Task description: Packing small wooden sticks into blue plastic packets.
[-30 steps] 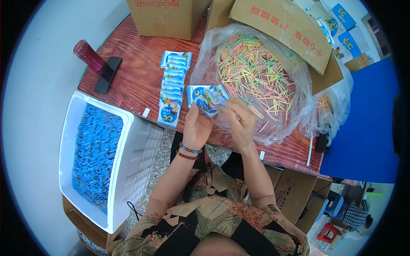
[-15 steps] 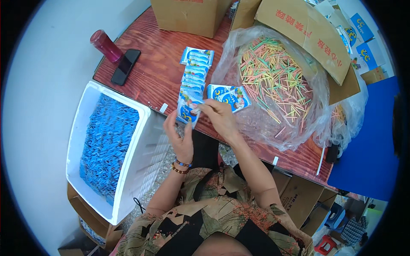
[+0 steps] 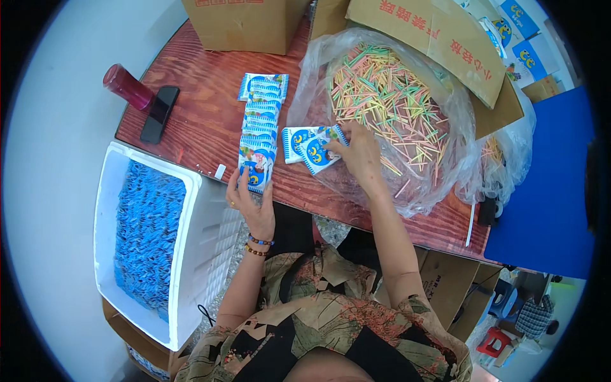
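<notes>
An overlapping row of small white-and-blue snack packets (image 3: 261, 114) runs away from me on the reddish wooden table. My left hand (image 3: 254, 207) is at the row's near end, thumb and fingers gripping the edges of the nearest packet (image 3: 256, 164). To the right, two loose packets overlap; the left one (image 3: 294, 141) lies partly beneath the other packet (image 3: 321, 155). The right edge of that upper packet is pinched in my right hand (image 3: 358, 153), whose fingertips partly cover it.
A clear plastic bag (image 3: 305, 105) spreads open around many pastel candy sticks (image 3: 388, 95), beside cardboard boxes (image 3: 248, 25). At left are a white foam box (image 3: 191, 254) full of blue packets, a phone (image 3: 160, 114) and a dark red bottle (image 3: 129, 87). A blue panel (image 3: 541, 191) stands right.
My right hand has left the row and moved right to the loose packets, turning the upper one. My left hand stays at the row's near end. The whole view has shifted slightly.
</notes>
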Demonstrator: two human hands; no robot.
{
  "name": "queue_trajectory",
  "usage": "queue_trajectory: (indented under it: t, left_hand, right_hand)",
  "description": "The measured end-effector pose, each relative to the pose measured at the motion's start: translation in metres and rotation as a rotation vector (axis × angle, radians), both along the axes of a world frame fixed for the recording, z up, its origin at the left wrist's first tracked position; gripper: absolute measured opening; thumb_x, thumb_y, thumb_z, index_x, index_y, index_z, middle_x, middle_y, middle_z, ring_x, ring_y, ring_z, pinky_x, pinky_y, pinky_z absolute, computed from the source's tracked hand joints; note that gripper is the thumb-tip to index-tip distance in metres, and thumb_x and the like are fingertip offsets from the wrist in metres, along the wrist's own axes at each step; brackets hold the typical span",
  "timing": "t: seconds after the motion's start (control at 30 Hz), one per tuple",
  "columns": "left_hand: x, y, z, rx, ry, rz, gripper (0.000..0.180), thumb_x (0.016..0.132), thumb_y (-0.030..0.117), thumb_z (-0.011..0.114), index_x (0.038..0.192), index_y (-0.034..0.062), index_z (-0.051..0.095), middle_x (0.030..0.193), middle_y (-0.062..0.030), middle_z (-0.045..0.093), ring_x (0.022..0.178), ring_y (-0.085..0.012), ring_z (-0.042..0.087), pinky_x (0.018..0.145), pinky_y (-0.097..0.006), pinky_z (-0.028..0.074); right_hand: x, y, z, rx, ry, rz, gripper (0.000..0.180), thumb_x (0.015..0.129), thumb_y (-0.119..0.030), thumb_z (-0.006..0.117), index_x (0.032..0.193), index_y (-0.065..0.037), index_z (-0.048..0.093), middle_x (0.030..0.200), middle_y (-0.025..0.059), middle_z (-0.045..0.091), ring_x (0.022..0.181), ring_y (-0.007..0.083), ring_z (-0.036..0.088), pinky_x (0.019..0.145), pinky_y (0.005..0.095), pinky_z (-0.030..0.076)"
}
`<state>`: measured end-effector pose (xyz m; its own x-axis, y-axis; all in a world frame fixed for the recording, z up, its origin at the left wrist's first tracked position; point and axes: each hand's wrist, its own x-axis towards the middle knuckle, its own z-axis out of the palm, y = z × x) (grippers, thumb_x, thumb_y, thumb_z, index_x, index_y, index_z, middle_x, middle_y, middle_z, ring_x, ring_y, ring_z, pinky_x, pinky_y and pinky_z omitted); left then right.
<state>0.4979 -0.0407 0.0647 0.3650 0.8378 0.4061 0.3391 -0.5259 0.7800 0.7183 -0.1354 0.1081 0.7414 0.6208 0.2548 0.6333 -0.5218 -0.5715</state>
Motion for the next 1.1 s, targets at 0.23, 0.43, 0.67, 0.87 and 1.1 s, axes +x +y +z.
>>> queue_trajectory:
  t: [0.23, 0.43, 0.67, 0.87, 1.1]
  left_hand:
    - [-0.001, -0.002, -0.003, 0.024, -0.053, -0.017, 0.05, 0.086, 0.01, 0.062, 0.131, 0.0007, 0.044, 0.136, -0.017, 0.036, 0.125, -0.032, 0.034, 0.105, -0.043, 0.027]
    - [0.017, -0.015, 0.033, 0.154, -0.026, -0.069, 0.05, 0.085, 0.009, 0.065, 0.13, -0.0006, 0.045, 0.13, -0.0185, 0.042, 0.122, -0.0324, 0.039, 0.101, -0.042, 0.031]
    - [0.075, -0.026, 0.057, -0.785, -0.565, -0.543, 0.031, 0.087, 0.0, 0.063, 0.117, -0.0016, 0.057, 0.11, -0.0039, 0.058, 0.096, -0.0066, 0.054, 0.08, -0.021, 0.046]
    - [0.077, -0.039, 0.045, -0.954, -0.578, -0.527, 0.017, 0.089, 0.004, 0.063, 0.104, -0.002, 0.066, 0.094, -0.0005, 0.066, 0.081, -0.0036, 0.057, 0.073, -0.02, 0.047]
    - [0.075, -0.046, 0.043, -0.976, -0.62, -0.495, 0.015, 0.09, 0.005, 0.062, 0.101, -0.0037, 0.067, 0.093, -0.0023, 0.067, 0.078, -0.004, 0.058, 0.07, -0.02, 0.048]
  right_hand:
    - [0.003, 0.002, -0.01, 0.114, -0.113, 0.002, 0.022, 0.076, -0.019, 0.072, 0.077, 0.001, 0.062, 0.072, 0.0188, 0.06, 0.064, 0.0264, 0.061, 0.061, 0.0363, 0.044]
    - [0.013, -0.021, -0.003, 0.631, 0.662, 0.074, 0.014, 0.085, -0.012, 0.066, 0.08, 0.001, 0.068, 0.071, 0.0031, 0.065, 0.061, 0.0081, 0.052, 0.057, 0.0243, 0.041]
    - [-0.033, -0.047, 0.039, 0.621, 0.876, 0.125, 0.008, 0.086, -0.008, 0.066, 0.084, 0.0, 0.068, 0.075, -0.0006, 0.065, 0.069, 0.0042, 0.057, 0.063, 0.0212, 0.046]
    - [-0.031, -0.065, 0.008, 0.611, 0.868, 0.172, 0.01, 0.083, -0.003, 0.068, 0.092, -0.001, 0.065, 0.081, 0.0008, 0.065, 0.071, 0.0053, 0.059, 0.064, 0.0215, 0.047]
    - [-0.041, -0.068, 0.012, 0.556, 0.882, 0.122, 0.01, 0.083, -0.006, 0.069, 0.09, 0.001, 0.069, 0.078, 0.0017, 0.067, 0.071, 0.0041, 0.058, 0.063, 0.0209, 0.046]
